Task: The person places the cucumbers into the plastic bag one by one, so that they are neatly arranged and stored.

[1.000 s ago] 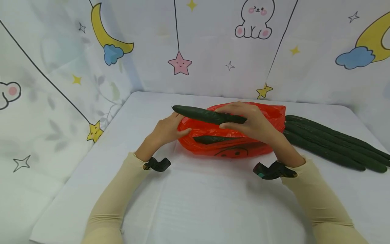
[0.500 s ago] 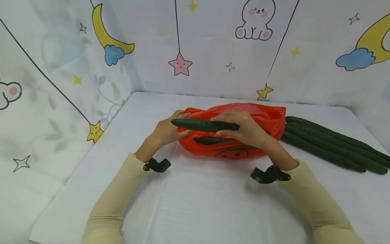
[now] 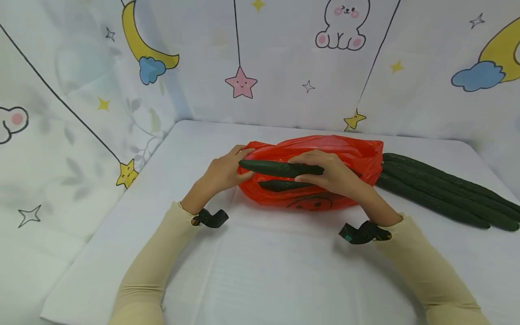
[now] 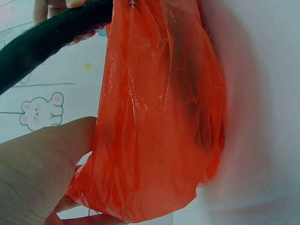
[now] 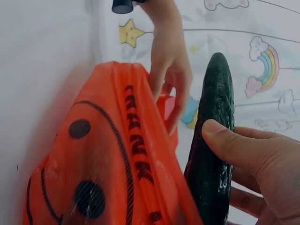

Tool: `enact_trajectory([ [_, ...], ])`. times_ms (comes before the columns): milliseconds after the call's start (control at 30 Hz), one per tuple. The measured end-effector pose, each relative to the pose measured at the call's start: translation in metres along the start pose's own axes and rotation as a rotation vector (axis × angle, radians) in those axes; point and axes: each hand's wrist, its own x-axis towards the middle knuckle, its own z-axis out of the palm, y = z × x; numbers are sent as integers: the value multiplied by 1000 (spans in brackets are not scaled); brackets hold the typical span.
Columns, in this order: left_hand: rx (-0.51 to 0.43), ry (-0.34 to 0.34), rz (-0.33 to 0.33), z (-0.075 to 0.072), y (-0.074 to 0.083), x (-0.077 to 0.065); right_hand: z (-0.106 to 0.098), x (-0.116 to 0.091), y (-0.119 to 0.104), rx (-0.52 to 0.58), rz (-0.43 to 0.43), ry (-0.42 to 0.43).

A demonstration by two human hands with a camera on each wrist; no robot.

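In the head view we see soft, even, fairly bright light across the white counter [image 3: 284, 271], with diffuse shadows beneath the left sleeve [image 3: 150, 257] and the right sleeve [image 3: 426, 266], as if lit from above. In the left wrist view, pale glare streaks the folds of the red bag [image 4: 145, 126], a reddish tint spreads beside it, and the near left hand [image 4: 42, 157] looks slightly soft. The right wrist view seems greyer to us, with small highlights glinting on the cucumber [image 5: 218, 112].
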Motion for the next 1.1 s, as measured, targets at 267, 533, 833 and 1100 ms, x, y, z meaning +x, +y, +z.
enact_trajectory([
  [267, 8, 3, -3, -1, -1, 0, -1, -3, 13, -11, 73, -10],
  [533, 4, 4, -8, -3, 1, 0, 1, -3, 25, -25, 109, -23],
  [833, 3, 12, -5, 0, -1, 1, 6, -3, 31, -38, 236, -65],
  [1100, 1, 16, -1, 1, -1, 1, 10, -1, 36, -53, 289, -122],
])
